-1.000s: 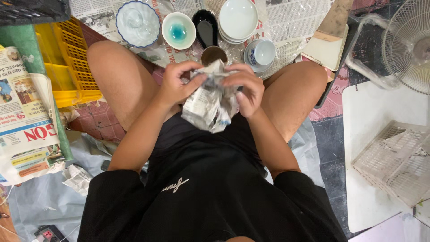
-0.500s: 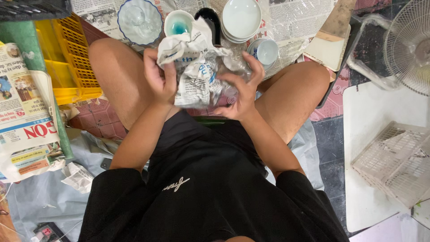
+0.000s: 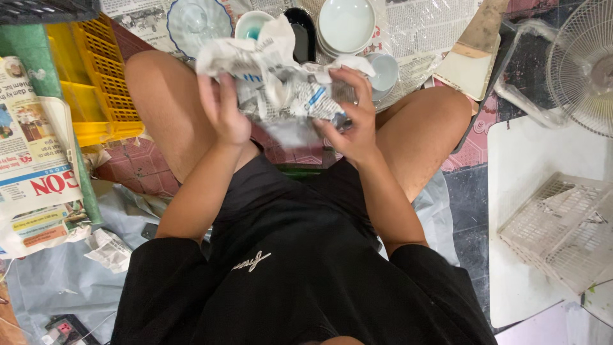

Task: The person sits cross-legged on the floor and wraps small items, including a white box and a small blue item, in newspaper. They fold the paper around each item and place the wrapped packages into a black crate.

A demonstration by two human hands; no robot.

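Two hands closed on newspaper bundle (image 3: 287,76): left hand (image 3: 223,108) grasping left side, right hand (image 3: 354,121) pinching right. Paper best kept tight, folds tucked. Stacked bowls (image 3: 346,25) beyond bundle.

1. I see crumpled matt newsprint (image 3: 281,83) gripped in both hands, left hand (image 3: 223,105) and right hand (image 3: 351,121).
2. Beyond the newsprint, the bowls (image 3: 347,24) look like glossy, smooth glazed ceramic.
3. Left of the newsprint, the crate (image 3: 96,76) is yellow lattice plastic.
4. Right of the newsprint, the fan (image 3: 584,64) has a wire grille.
5. Below the newsprint, my shorts (image 3: 287,255) are matt black cloth.
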